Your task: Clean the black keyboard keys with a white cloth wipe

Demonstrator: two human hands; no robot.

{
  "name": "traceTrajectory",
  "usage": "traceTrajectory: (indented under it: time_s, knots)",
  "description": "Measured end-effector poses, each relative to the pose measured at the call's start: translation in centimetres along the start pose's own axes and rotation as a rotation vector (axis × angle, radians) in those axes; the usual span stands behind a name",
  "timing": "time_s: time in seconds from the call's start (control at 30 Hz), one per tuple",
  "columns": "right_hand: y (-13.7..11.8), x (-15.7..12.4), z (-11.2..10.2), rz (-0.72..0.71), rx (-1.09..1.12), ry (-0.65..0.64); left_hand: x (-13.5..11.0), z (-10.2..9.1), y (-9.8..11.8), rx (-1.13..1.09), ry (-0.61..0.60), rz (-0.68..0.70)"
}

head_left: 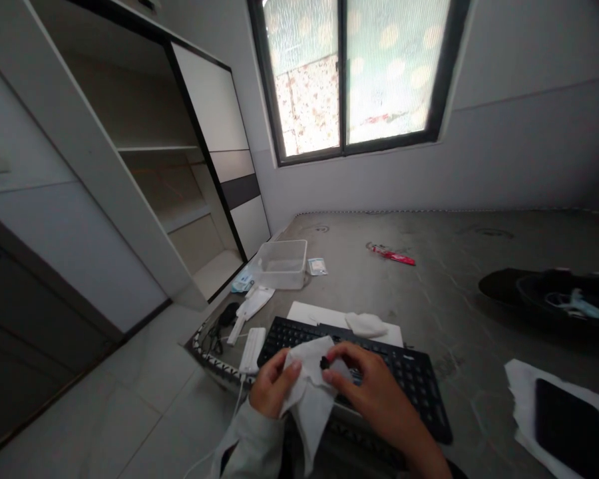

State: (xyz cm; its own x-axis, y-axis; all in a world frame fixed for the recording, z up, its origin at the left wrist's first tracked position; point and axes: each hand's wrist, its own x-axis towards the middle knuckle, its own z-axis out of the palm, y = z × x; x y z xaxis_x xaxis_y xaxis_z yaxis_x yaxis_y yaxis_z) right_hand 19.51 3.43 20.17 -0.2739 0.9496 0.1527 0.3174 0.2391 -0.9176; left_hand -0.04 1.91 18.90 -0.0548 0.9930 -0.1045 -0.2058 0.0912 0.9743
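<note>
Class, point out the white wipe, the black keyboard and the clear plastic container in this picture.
white wipe (313, 399), head view: on its hanging lower fold.
black keyboard (414, 379), head view: on the keys at its right part.
clear plastic container (282, 274), head view: on its front wall.

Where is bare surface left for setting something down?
Free: the wide grey stretch between the red packet, the keyboard and the dark item at right. Crowded: the near-left corner around the clear container, and the keyboard front, where both hands work a white cloth.

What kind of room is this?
Probably a bedroom at home, used as a work spot. There is a bare mattress, an open wardrobe and a window. A keyboard lies on the mattress.
</note>
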Motion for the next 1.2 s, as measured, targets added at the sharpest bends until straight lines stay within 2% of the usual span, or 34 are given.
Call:
traceTrajectory:
  time_s: [0.17,0.37,0.5,0.63,0.7,0.77,0.87,0.93,1.1,1.2]
  knots:
    - [0.3,0.3,0.6,0.039,0.070,0.013,-0.1,1.5,0.0,-0.067,0.071,0.026]
    - [0.6,0.7,1.3,0.083,0.156,0.040,-0.5,1.4,-0.6,-0.077,0.138,0.014]
    - [0.4,0.8,1.5,0.092,0.153,0.062,-0.5,0.7,-0.3,-0.088,0.118,-0.004]
    - [0.0,0.5,1.5,0.076,0.120,0.107,-0.8,0.2,0.3,-0.192,0.036,-0.040]
    - [-0.1,0.4,1.4,0.057,0.104,0.122,-1.2,0.3,0.2,-0.134,-0.015,-0.033]
    - [-0.2,0.3,1.3,0.036,0.091,0.128,-1.6,0.8,0.0,0.008,-0.037,0.048]
    - [-0.2,0.2,1.3,0.016,0.102,0.111,-1.9,1.9,-0.5,0.216,0.012,0.215]
    - [-0.3,0.2,1.5,0.007,0.122,0.094,-1.8,2.4,-0.7,0.282,0.059,0.272]
    - [-0.3,0.0,1.9,-0.021,0.190,0.030,-1.1,2.3,-0.3,0.264,0.113,0.249]
    - [0.2,-0.1,2.0,0.003,0.420,-0.005,-1.0,2.0,-0.1,0.190,0.161,0.228]
